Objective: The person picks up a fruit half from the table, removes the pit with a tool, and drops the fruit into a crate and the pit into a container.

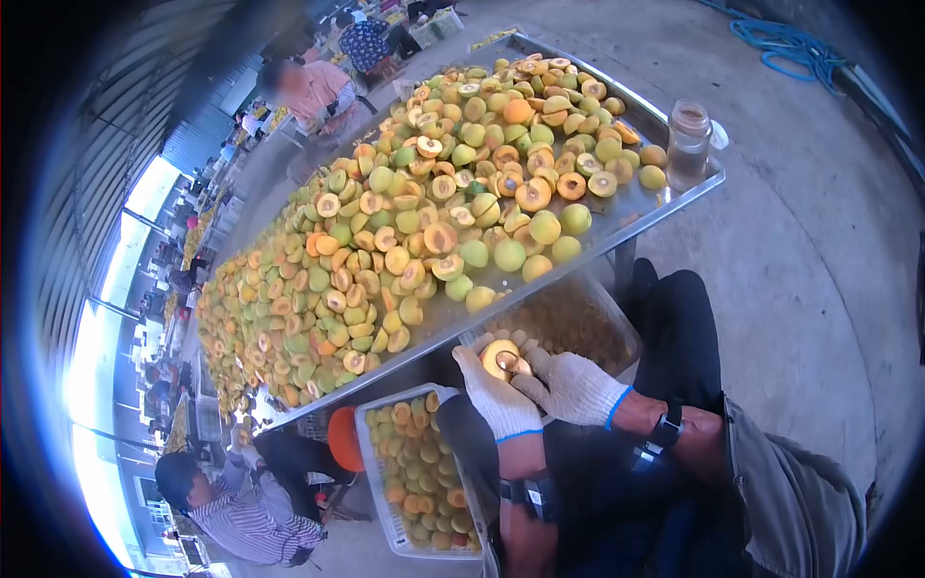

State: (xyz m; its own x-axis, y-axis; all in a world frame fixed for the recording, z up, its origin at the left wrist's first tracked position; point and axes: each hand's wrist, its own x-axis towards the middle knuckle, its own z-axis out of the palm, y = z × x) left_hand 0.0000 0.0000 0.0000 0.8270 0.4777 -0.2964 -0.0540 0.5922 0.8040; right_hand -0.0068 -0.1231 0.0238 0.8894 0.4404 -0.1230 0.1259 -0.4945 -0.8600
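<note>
My left hand, in a white knit work glove with a blue cuff edge, cradles a halved yellow peach with its cut face up. My right hand, gloved the same way, is closed with its fingertips right at the cut face. From its fingers a small loop-ended pitting tool reaches to the centre of the half; its handle is hidden in the glove. Both hands are just below the near edge of a metal table heaped with halved and whole peaches.
Beneath the hands stands a bin of brown pits. A white crate of peach halves is at my left, near an orange stool. A clear jar stands on the table's right corner. Co-workers sit around the table and beyond.
</note>
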